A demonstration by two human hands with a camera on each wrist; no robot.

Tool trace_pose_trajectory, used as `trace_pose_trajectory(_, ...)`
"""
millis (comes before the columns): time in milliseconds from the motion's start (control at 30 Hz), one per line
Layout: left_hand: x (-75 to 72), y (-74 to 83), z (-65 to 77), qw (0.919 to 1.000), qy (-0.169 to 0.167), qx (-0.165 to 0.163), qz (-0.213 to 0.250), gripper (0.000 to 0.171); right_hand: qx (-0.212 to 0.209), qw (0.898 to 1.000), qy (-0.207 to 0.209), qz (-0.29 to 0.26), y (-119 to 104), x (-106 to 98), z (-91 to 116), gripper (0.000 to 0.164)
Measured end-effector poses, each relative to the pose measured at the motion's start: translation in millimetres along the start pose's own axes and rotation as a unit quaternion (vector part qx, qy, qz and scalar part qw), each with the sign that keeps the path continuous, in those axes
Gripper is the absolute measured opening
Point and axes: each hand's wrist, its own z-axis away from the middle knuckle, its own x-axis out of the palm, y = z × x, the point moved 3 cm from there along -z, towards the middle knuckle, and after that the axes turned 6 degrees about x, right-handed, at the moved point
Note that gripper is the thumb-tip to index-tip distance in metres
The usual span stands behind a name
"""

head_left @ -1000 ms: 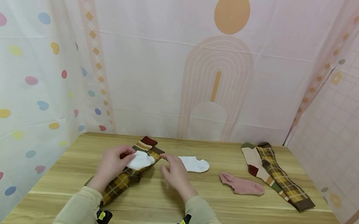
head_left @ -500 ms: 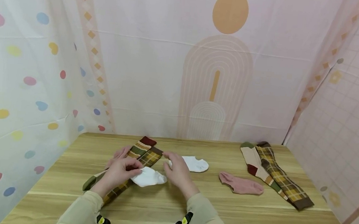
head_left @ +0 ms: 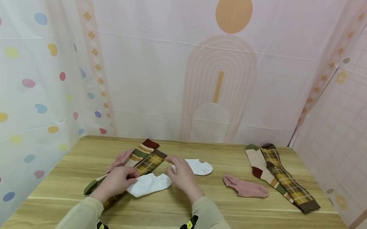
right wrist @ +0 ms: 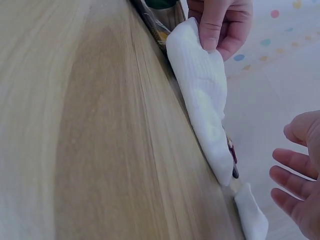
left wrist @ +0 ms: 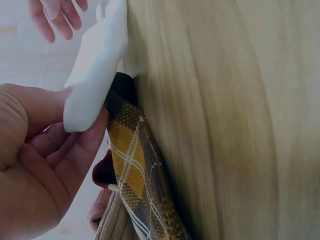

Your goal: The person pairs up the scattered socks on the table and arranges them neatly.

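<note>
My left hand (head_left: pixel 115 181) pinches one end of a white ankle sock (head_left: pixel 150 185) between thumb and fingers. In the left wrist view the pinched end of the white sock (left wrist: pixel 92 75) shows close above the table. My right hand (head_left: pixel 181 175) hovers beside the sock's toe, fingers apart and holding nothing, as the right wrist view also shows. Behind that hand lies a second white ankle sock (head_left: pixel 201 167), partly covered by it. Beside and under my left hand lie a brown-yellow plaid sock (head_left: pixel 152 162), a striped sock (head_left: pixel 142 152) and a pink sock (head_left: pixel 121 159).
On the right of the wooden table (head_left: pixel 226 222) lie a pink ankle sock (head_left: pixel 246 187), a cream striped sock (head_left: pixel 264 171) and a plaid sock (head_left: pixel 291 178). Patterned curtains (head_left: pixel 148 70) hang behind and at both sides.
My left hand has brought the white sock toward me and to the right, off the plaid and striped socks and lower to the table. My right hand has shifted only slightly.
</note>
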Motion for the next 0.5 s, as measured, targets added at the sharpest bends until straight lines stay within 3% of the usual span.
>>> trace_pose_trajectory(267, 0.3, 0.8, 1.6, 0.9995, 0.009, -0.026, -0.014, 0.009, 0.028, 0.998, -0.056, 0.027, 0.9, 3.7, 1.1, 0.031)
trace_pose_trajectory(500, -6.6, 4.0, 11.1, 0.9968, 0.036, -0.071, -0.012, 0.004, 0.045, 0.996, -0.062, 0.037, 3.2, 5.8, 2.1, 0.03)
